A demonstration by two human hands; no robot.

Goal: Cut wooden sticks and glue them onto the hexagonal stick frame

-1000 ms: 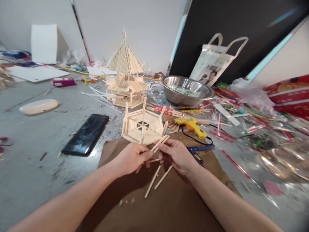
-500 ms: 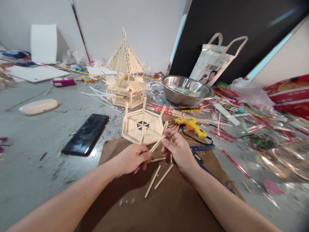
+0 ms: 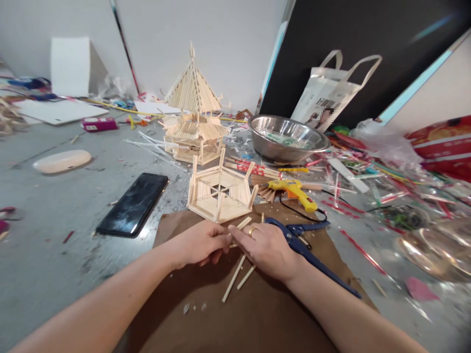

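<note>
My left hand (image 3: 200,243) pinches a thin wooden stick (image 3: 244,223), whose far end points up and right. Fingertips of my right hand (image 3: 267,247) meet those of the left over this stick; the exact grip underneath is partly hidden. Below the hands, several cut sticks (image 3: 232,282) lie on a brown sheet (image 3: 206,328), some partly covered by the right hand. Just beyond my hands stands a hexagonal stick frame (image 3: 235,208) with short upright posts. Close to the right wrist rests a pair of blue-handled cutters (image 3: 312,262).
A stick pagoda model (image 3: 195,98) stands behind the frame. To the right are a yellow glue gun (image 3: 294,190), a steel bowl (image 3: 265,142), a white bag (image 3: 316,103) and scattered plastic wrappers (image 3: 368,257). On the left lie a phone (image 3: 134,203) and a white case (image 3: 62,161).
My right hand has come down and left, turning palm-down, its fingers now over the left fingertips. The cutters show more fully. The left hand has barely moved.
</note>
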